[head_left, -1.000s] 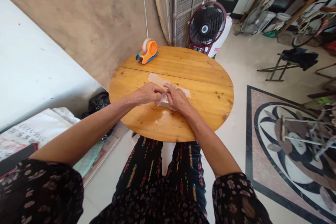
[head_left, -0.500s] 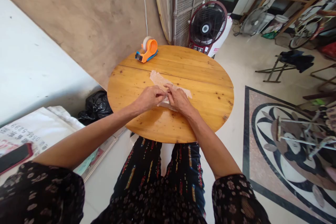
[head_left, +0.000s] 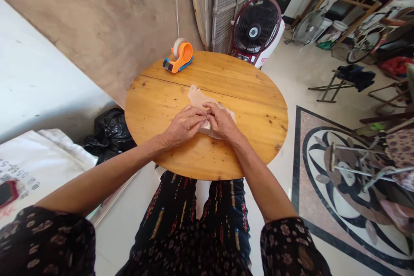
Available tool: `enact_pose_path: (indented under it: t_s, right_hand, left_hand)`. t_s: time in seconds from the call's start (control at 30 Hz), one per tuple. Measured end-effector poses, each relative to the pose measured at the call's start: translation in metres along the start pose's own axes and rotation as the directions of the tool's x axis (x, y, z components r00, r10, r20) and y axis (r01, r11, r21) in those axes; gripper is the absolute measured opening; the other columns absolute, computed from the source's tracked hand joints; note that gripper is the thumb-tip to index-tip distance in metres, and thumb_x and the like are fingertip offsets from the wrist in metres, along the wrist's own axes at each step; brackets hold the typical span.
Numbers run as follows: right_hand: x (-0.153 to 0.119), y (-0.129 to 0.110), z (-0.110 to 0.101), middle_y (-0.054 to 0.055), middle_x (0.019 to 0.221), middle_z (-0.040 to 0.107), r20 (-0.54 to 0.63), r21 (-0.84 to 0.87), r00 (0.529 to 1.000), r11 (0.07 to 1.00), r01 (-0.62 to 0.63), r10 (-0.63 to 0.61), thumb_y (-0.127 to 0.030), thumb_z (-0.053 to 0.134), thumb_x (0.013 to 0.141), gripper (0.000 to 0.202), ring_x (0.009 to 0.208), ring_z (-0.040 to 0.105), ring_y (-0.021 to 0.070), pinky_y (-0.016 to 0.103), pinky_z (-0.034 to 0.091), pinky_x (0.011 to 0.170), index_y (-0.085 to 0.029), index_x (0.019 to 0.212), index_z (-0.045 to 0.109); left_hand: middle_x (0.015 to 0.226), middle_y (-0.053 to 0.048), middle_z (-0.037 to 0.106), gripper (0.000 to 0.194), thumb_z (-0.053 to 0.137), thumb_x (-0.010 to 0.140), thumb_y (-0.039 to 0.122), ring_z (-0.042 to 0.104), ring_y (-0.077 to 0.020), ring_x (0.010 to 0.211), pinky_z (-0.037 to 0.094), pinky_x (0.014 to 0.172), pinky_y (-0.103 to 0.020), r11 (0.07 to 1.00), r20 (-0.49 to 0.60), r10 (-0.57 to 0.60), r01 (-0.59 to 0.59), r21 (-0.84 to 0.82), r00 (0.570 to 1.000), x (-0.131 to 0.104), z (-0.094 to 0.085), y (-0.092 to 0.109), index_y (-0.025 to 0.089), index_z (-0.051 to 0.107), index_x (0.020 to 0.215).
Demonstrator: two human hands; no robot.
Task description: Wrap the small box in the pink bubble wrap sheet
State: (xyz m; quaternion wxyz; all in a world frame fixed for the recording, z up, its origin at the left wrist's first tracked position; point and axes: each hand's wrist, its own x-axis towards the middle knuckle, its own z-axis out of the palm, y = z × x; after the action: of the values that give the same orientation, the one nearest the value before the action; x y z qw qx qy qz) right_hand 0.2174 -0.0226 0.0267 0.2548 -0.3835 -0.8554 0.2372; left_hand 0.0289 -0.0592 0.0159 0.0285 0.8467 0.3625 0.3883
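A strip of translucent, pale bubble wrap [head_left: 198, 96] lies across the round wooden table [head_left: 258, 90]. On its near part sits a small whitish object [head_left: 206, 125] with reddish marks, mostly covered by my fingers, so its kind does not show. My left hand [head_left: 187, 121] has its fingers drawn together at the left side of this object, pinching the wrap. From the right, my right hand [head_left: 221, 120] curls over the same bundle, thumb and fingers closed on the wrap. The fingertips of both hands almost meet; what lies under them is hidden.
An orange tape dispenser [head_left: 183, 56] with a tape roll stands at the table's back left. Behind the table is a dark red fan [head_left: 257, 26]. Black plastic bags [head_left: 111, 131] lie left of the table, beside white sacks [head_left: 42, 164]. A folding stool [head_left: 336, 84] stands right.
My left hand has turned flatter and moved closer to the right hand over the bundle. My right hand stays nearly in place. The view has shifted slightly.
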Motion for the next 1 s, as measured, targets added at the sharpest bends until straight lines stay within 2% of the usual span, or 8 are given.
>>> enact_pose_path:
  t_s: [0.23,0.4,0.57,0.7,0.8,0.87,1.0]
  right_hand:
    - [0.0,0.004,-0.001,0.006,0.106,0.075,0.002,0.085,1.0,0.996,0.002,-0.003,-0.021,0.044,0.091,0.037,0.099,0.067,0.0233,0.037,0.047,0.09,-0.021,0.127,0.056]
    - [-0.004,0.011,-0.011,0.008,0.102,0.072,-0.022,0.183,0.998,0.982,-0.048,0.053,-0.033,0.045,0.094,0.033,0.093,0.066,0.0208,0.033,0.047,0.085,-0.016,0.117,0.063]
    - [-0.012,0.007,-0.027,0.005,0.098,0.07,-0.005,0.092,0.994,0.99,-0.109,0.11,-0.038,0.045,0.096,0.032,0.09,0.062,0.0194,0.031,0.044,0.083,-0.018,0.105,0.068]
    - [-0.018,0.003,-0.032,0.001,0.077,0.064,0.004,0.066,0.977,0.974,-0.214,0.215,-0.039,0.055,0.088,0.031,0.07,0.054,0.0152,0.027,0.04,0.067,-0.017,0.106,0.067]
    - [-0.024,0.003,-0.031,-0.005,0.061,0.05,0.006,0.103,0.958,0.953,-0.286,0.286,-0.037,0.06,0.081,0.028,0.057,0.042,0.0119,0.025,0.033,0.056,-0.017,0.1,0.066]
    - [-0.028,0.004,-0.028,-0.006,0.06,0.045,0.003,0.152,0.944,0.933,-0.326,0.329,-0.037,0.061,0.078,0.026,0.055,0.039,0.011,0.024,0.031,0.054,-0.017,0.094,0.066]
    - [-0.038,0.004,-0.023,-0.003,0.069,0.056,-0.004,0.314,0.924,0.878,-0.362,0.382,-0.04,0.063,0.074,0.028,0.06,0.048,0.012,0.024,0.037,0.058,-0.018,0.091,0.064]
  left_hand:
    - [0.11,-0.013,0.069,0.02,0.05,0.092,0.012,0.059,-0.0225,0.106,0.05,0.094,-0.04,0.986,0.025,0.167,-0.167,0.002,0.986,-0.001,-0.002,-0.008,0.015,0.069,0.1]
    - [0.106,-0.012,0.067,0.018,0.05,0.092,0.012,0.058,-0.0215,0.1,0.051,0.09,-0.038,0.983,0.058,0.18,-0.181,0.012,0.982,-0.001,-0.004,-0.009,0.015,0.067,0.096]
    - [0.104,-0.012,0.067,0.018,0.05,0.093,0.011,0.056,-0.0211,0.097,0.051,0.088,-0.036,0.98,0.042,0.196,-0.197,0.022,0.98,-0.002,-0.004,-0.009,0.013,0.067,0.096]
    - [0.106,-0.012,0.067,0.019,0.051,0.091,0.009,0.056,-0.0212,0.099,0.05,0.089,-0.036,0.977,0.029,0.214,-0.214,0.005,0.976,-0.002,-0.001,-0.011,0.013,0.067,0.099]
    - [0.105,-0.011,0.068,0.02,0.049,0.09,0.007,0.056,-0.0211,0.099,0.05,0.091,-0.037,0.973,0.028,0.23,-0.229,-0.02,0.973,-0.002,0.001,-0.012,0.013,0.067,0.098]
    - [0.104,-0.011,0.068,0.02,0.048,0.09,0.007,0.057,-0.0211,0.1,0.05,0.091,-0.037,0.972,0.03,0.234,-0.233,-0.04,0.972,-0.001,0.003,-0.014,0.013,0.067,0.096]
    - [0.107,-0.01,0.066,0.024,0.048,0.089,0.006,0.056,-0.0211,0.101,0.049,0.092,-0.038,0.97,0.036,0.238,-0.236,-0.065,0.971,-0.002,0.004,-0.017,0.014,0.067,0.101]
